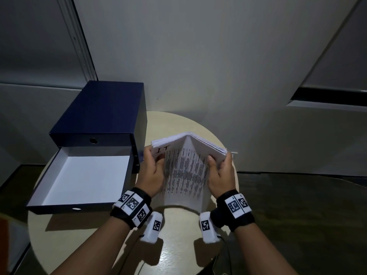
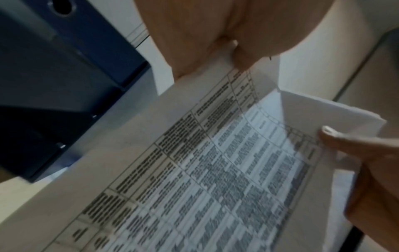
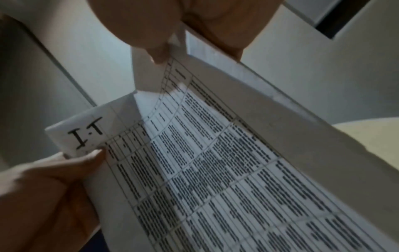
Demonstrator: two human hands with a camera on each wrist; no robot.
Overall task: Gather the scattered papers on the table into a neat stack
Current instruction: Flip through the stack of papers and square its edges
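A thick stack of white papers (image 1: pixel 184 171) printed with a table stands on edge above the round cream table (image 1: pixel 178 251), bowed into a trough toward me. My left hand (image 1: pixel 153 165) grips its left edge beside a handwritten "I.T" mark (image 3: pixel 86 134). My right hand (image 1: pixel 220 169) grips the right edge, thumb on the printed face. In the left wrist view the printed sheet (image 2: pixel 205 179) fills the frame with the right hand's thumb (image 2: pixel 336 138) on it. The right wrist view shows the same stack (image 3: pixel 215 170) and the left hand (image 3: pixel 49 179).
A dark blue drawer box (image 1: pixel 103 114) stands at the table's left, its white-lined drawer (image 1: pixel 83 179) pulled out toward me. A grey wall (image 1: pixel 198 56) rises just behind the table. A dark floor (image 1: pixel 297 215) lies to the right.
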